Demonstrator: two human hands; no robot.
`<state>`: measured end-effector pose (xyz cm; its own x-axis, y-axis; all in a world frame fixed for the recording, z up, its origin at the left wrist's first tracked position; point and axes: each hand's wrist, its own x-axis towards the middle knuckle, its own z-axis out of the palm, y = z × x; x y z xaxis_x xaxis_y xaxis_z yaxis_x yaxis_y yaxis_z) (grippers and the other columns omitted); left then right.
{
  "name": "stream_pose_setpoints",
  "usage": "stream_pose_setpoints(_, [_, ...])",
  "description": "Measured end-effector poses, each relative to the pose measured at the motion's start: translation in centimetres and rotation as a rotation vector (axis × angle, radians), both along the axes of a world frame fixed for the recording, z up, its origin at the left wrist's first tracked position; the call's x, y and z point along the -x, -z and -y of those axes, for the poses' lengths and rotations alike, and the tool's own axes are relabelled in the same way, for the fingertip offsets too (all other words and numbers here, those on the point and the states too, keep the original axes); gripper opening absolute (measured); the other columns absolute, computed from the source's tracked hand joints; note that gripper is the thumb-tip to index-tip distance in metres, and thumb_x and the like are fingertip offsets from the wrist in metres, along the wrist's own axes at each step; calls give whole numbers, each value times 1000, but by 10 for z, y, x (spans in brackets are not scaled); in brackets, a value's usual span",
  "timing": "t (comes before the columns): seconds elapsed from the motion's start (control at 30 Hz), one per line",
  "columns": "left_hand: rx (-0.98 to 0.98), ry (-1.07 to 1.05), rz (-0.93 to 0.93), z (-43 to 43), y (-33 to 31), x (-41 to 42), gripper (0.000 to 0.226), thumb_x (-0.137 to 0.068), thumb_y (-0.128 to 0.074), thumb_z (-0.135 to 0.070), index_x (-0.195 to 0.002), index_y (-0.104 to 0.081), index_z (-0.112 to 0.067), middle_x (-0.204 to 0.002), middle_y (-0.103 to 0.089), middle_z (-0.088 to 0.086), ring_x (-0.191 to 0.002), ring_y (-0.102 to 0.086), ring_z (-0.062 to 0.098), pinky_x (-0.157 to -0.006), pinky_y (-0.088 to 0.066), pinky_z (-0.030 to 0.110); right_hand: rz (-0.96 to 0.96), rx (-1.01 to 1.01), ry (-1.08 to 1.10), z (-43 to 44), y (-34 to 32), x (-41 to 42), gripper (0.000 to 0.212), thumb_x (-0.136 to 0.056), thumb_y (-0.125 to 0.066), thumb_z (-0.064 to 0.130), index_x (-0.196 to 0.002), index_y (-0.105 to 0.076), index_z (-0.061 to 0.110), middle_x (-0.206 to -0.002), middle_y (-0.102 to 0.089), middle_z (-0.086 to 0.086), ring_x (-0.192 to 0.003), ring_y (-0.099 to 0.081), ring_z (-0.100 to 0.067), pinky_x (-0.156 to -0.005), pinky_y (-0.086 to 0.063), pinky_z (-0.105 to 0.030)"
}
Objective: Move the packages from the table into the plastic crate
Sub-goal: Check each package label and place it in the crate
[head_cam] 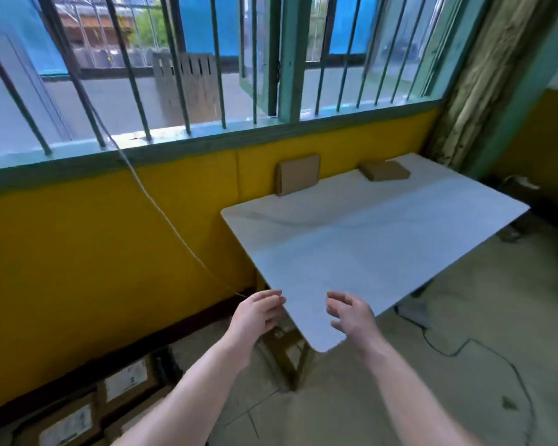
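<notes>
Packages remaining on the table: two, both at the far edge against the yellow wall (110, 239). Left hand (255, 317) and right hand (351, 313) both empty, fingers loosely spread and curled, palms facing each other, hovering at the near corner of the white table (351, 246). Neither touches anything. Upright package (298, 173) leans on the wall; flat package (384, 171) lies to its right, apart from it. Boxes with white labels (87, 410) sit low at left on the floor, likely inside the crate, though its walls are too blurred to tell. Step judged: reaching out for the next pickup. Next move calls for a long reach across the tabletop, then a two-handed grasp on one package
</notes>
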<state>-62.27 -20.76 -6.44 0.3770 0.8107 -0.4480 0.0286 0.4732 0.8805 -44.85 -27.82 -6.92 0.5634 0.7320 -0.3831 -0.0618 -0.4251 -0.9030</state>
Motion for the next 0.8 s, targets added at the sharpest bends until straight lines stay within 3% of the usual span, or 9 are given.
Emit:
stream_pose_setpoints(0.1, [4, 61, -3, 3, -9, -54, 17, -97, -56, -17, -110, -67, -16, -107, -73, 0, -99, -67, 15, -92, -48, 30, -5, -35, 50, 11, -8, -44, 23, -96, -56, 14, -118, -62, 12, -103, -64, 2, -102, -60, -15, -77, -51, -26])
stream_pose_setpoints(0.23, [18, 89, -4, -11, -8, -114, 16, -97, -57, -17, -108, -68, -18, -106, -73, -1, -100, -67, 15, -86, -49, 27, -19, -55, 82, 7, -7, -94, 23, -96, -56, 14, -118, -62, 13, -104, -64, 3, -101, -60, -14, -75, -50, -26])
stream_pose_setpoints(0.53, [20, 50, 42, -99, 13, -246, 16, -95, -54, -12, -102, -67, -19, -101, -73, -3, -93, -67, 13, -85, -47, 27, 18, 15, 37, -77, 1, -225, 24, -96, -57, 20, -119, -63, 15, -107, -65, 2, -104, -61, -14, -90, -52, -34])
stream_pose_setpoints(0.8, [106, -97, 21, -190, 26, -331, 15, -96, -54, -11, -102, -66, -16, -99, -72, -1, -92, -66, 15, -82, -47, 26, 4, 95, -78, -171, -3, -324, 23, -94, -59, 17, -117, -64, 13, -105, -66, -3, -106, -62, -21, -92, -50, -37])
